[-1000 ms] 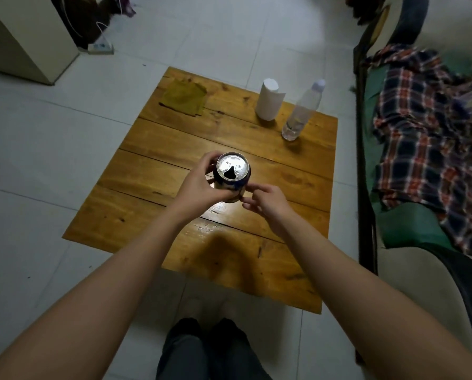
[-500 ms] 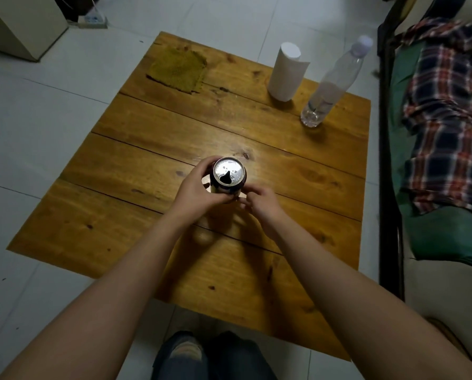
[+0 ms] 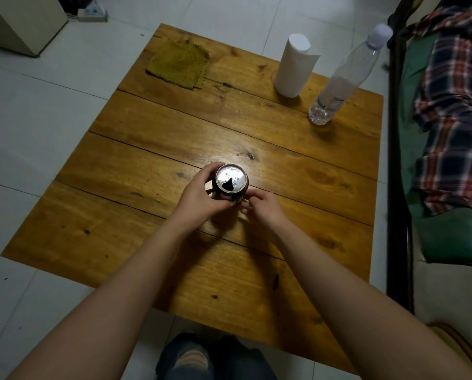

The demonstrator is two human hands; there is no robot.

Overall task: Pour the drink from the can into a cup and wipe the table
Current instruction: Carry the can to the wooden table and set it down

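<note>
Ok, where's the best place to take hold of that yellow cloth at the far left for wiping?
Take the cloth at its near right corner, coming from the near side with the right hand. It lies flat and that corner faces the hands, with bare table in front. The left hand holds the can.

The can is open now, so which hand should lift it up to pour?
Probably the left hand: it already wraps the can, thumb and fingers around its side. The right hand only touches near its base with fingertips. No cup shows on the table.
</note>
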